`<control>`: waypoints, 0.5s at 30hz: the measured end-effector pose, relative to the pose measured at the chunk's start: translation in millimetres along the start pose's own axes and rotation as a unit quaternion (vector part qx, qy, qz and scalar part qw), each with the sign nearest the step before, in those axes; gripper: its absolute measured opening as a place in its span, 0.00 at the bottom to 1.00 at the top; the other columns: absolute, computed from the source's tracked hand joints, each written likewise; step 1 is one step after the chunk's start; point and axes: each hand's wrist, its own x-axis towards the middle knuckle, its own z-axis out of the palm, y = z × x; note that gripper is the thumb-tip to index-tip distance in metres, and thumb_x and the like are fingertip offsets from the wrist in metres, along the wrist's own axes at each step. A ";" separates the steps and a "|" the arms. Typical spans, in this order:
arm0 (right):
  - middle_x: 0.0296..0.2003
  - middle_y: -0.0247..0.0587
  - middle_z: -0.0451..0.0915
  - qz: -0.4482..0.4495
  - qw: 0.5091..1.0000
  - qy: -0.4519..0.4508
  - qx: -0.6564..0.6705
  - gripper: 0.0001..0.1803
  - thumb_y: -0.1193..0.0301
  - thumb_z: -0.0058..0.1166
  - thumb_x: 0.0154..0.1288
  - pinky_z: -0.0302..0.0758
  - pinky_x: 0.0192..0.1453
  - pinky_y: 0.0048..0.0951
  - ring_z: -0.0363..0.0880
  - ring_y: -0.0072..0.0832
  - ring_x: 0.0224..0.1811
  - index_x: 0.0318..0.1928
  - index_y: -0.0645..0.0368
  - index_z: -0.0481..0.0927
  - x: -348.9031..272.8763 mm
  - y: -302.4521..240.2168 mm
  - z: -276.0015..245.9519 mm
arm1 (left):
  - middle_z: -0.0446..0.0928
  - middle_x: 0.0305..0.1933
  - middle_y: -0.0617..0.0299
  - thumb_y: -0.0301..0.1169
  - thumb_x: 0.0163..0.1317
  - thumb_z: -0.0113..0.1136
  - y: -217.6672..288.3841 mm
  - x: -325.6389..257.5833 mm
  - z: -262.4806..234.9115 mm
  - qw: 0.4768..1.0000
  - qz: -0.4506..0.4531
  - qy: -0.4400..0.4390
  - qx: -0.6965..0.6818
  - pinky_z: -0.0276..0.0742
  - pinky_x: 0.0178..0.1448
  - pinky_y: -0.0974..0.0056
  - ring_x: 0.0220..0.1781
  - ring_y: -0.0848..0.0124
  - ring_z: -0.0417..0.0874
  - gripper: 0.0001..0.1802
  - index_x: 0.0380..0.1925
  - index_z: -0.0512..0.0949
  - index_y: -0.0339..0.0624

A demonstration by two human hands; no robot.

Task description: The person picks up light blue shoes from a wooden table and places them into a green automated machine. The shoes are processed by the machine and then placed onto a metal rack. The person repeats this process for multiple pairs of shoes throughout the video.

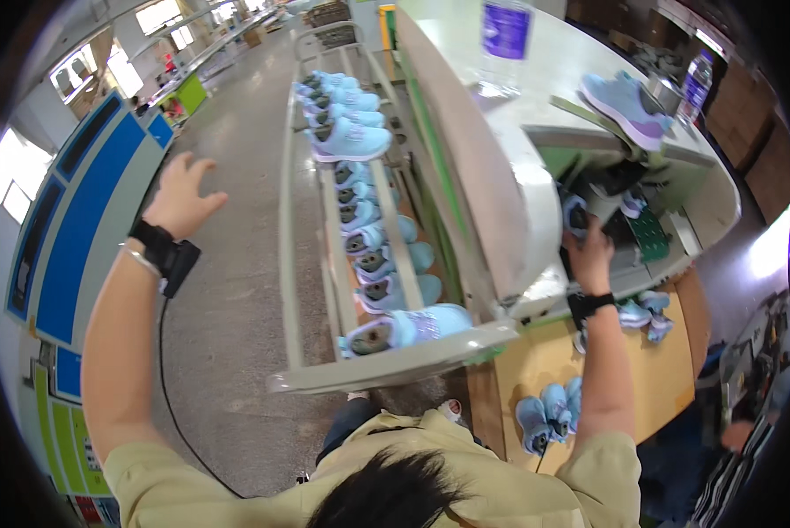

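Note:
My left hand (184, 195) is raised over the floor left of the rack, fingers spread and nothing in them. A black wristband with a small box and a cable sits on that wrist. My right hand (590, 257) reaches into the opening of a white machine (536, 229), its fingers curled at the near end of a light blue shoe (574, 214); the hand partly hides the shoe. Another shoe (632, 204) lies deeper inside, beside a green perforated plate (650, 236). A metal rack (291, 264) between my arms bears several light blue shoes (347, 139) on two levels.
On the machine's top stand a clear bottle (503, 44), a blue-purple shoe (624, 106) and another bottle (696, 86). Below, a yellowish board (624, 378) bears several blue shoes (549, 414). A blue-and-grey cabinet (87, 220) stands at left. Another person's striped clothing (734, 480) shows at lower right.

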 end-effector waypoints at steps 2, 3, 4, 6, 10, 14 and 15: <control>0.55 0.59 0.80 0.051 0.993 -0.064 0.081 0.34 0.65 0.65 0.64 0.72 0.63 0.45 0.79 0.56 0.56 0.68 0.60 0.69 -3.2 -10.2 -12.5 | 0.57 0.77 0.41 0.47 0.62 0.67 -23.9 5.3 21.1 0.998 -0.027 -0.033 0.036 0.58 0.79 0.43 0.80 0.44 0.55 0.35 0.68 0.71 0.50; 0.57 0.59 0.79 0.014 0.990 -0.031 0.134 0.32 0.67 0.64 0.64 0.71 0.65 0.44 0.78 0.54 0.58 0.67 0.62 0.70 -7.2 -8.0 -17.0 | 0.57 0.78 0.42 0.48 0.62 0.67 -28.9 12.3 32.2 0.998 -0.029 -0.035 0.048 0.57 0.78 0.40 0.81 0.45 0.54 0.36 0.68 0.72 0.50; 0.58 0.59 0.78 -0.024 0.982 0.004 0.186 0.31 0.69 0.63 0.65 0.70 0.68 0.43 0.78 0.51 0.61 0.67 0.63 0.71 -11.0 -6.3 -20.9 | 0.56 0.78 0.43 0.50 0.62 0.67 -30.2 19.7 42.4 0.997 -0.030 -0.035 0.058 0.57 0.78 0.38 0.82 0.46 0.52 0.36 0.68 0.72 0.50; 0.62 0.56 0.76 0.028 0.991 0.009 0.132 0.30 0.73 0.61 0.66 0.66 0.72 0.40 0.74 0.47 0.66 0.67 0.65 0.70 -26.1 -17.0 -39.2 | 0.53 0.81 0.44 0.52 0.62 0.66 -33.1 38.0 61.3 0.996 -0.005 -0.026 0.080 0.54 0.78 0.34 0.84 0.48 0.48 0.38 0.69 0.71 0.49; 0.66 0.50 0.73 0.070 0.991 0.040 0.103 0.24 0.73 0.58 0.69 0.60 0.75 0.39 0.67 0.43 0.72 0.64 0.63 0.73 -56.3 -39.9 -90.1 | 0.50 0.83 0.45 0.54 0.64 0.64 -23.6 89.9 91.2 0.996 0.090 -0.015 0.009 0.49 0.79 0.33 0.85 0.47 0.45 0.40 0.71 0.69 0.48; 0.70 0.43 0.71 0.150 0.979 0.069 0.120 0.20 0.68 0.56 0.73 0.61 0.73 0.38 0.67 0.37 0.73 0.62 0.60 0.76 -72.5 -156.2 -152.4 | 0.49 0.82 0.43 0.55 0.66 0.60 -24.6 143.4 121.0 0.983 0.168 -0.002 -0.080 0.48 0.79 0.32 0.85 0.45 0.44 0.40 0.72 0.67 0.46; 0.70 0.43 0.70 0.149 0.980 0.069 0.113 0.20 0.70 0.55 0.73 0.61 0.74 0.38 0.66 0.37 0.73 0.62 0.60 0.76 -76.1 -185.4 -164.0 | 0.50 0.82 0.42 0.55 0.67 0.60 -23.5 160.3 128.1 0.980 0.175 0.004 -0.095 0.49 0.79 0.32 0.85 0.45 0.45 0.40 0.73 0.66 0.46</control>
